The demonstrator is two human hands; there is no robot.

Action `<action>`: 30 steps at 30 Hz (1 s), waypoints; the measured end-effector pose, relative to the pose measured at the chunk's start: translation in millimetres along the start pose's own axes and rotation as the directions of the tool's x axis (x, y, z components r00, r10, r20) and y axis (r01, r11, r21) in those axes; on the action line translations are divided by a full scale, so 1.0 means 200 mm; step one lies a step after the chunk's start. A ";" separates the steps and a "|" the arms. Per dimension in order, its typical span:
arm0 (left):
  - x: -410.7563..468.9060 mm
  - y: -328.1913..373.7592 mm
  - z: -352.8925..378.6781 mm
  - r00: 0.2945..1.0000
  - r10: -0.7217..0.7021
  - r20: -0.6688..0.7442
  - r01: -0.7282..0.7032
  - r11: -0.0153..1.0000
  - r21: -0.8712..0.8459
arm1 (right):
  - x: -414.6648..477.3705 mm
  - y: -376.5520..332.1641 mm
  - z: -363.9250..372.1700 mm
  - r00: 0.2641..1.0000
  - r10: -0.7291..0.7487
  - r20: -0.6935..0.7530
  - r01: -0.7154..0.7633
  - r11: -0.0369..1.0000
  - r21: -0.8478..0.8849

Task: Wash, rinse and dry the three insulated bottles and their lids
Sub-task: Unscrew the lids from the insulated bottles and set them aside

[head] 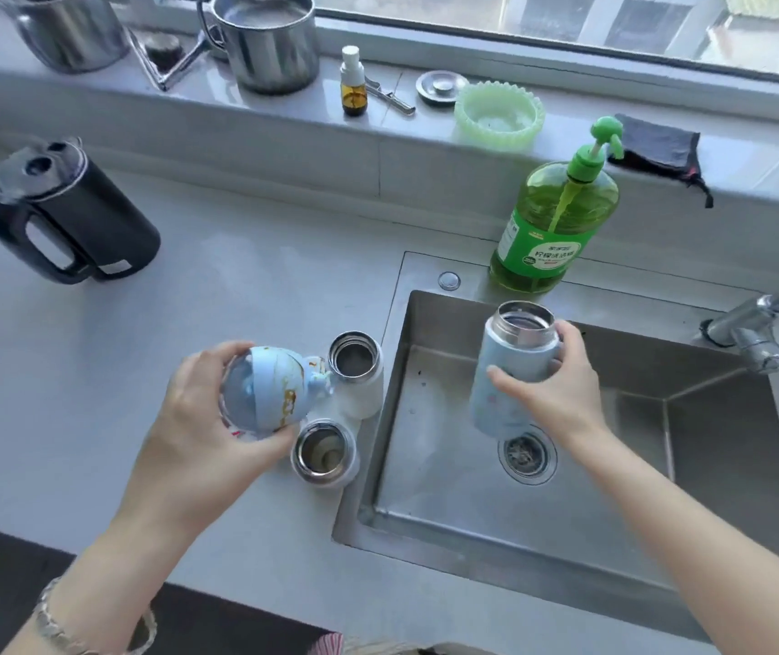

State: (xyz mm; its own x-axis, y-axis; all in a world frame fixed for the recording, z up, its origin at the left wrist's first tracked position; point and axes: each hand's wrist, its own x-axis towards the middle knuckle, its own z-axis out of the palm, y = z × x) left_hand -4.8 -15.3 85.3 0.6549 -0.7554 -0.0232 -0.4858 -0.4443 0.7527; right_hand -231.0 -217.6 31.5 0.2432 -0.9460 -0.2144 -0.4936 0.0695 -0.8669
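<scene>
- Light-blue bottle (pixel 510 371): lid off, mouth open, held above the sink (pixel 614 522), near the drain.
- Right hand (pixel 555 394): fingers and thumb wrapped round the body of the light-blue bottle.
- Blue lid (pixel 269 390): domed, held above the worktop (pixel 189 314), left of the sink.
- Left hand (pixel 198 418): fingers curled round the blue lid.
- White bottle (pixel 361 385) (farther) and second bottle (pixel 323 453) (nearer): both open and upright on the worktop, just beside the sink's left edge.
- Green detergent bottle (pixel 552 224): upright on the far sink rim.
- Tap (pixel 756 323): far right.
- Black jug (pixel 71 215): far left on the worktop.
</scene>
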 end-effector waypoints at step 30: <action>0.93 -0.48 0.53 0.894 -0.237 0.381 0.085 0.923 0.376 | 0.24 0.08 0.37 0.829 0.270 0.490 0.069 0.821 -0.567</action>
State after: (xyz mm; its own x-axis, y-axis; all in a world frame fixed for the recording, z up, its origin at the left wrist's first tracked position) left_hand 102.7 -164.9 -62.3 0.4801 -0.7531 -0.4498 -0.6101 -0.6551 0.4456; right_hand -164.4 -238.2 -25.9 0.4778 -0.6103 -0.6319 -0.8621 -0.1876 -0.4707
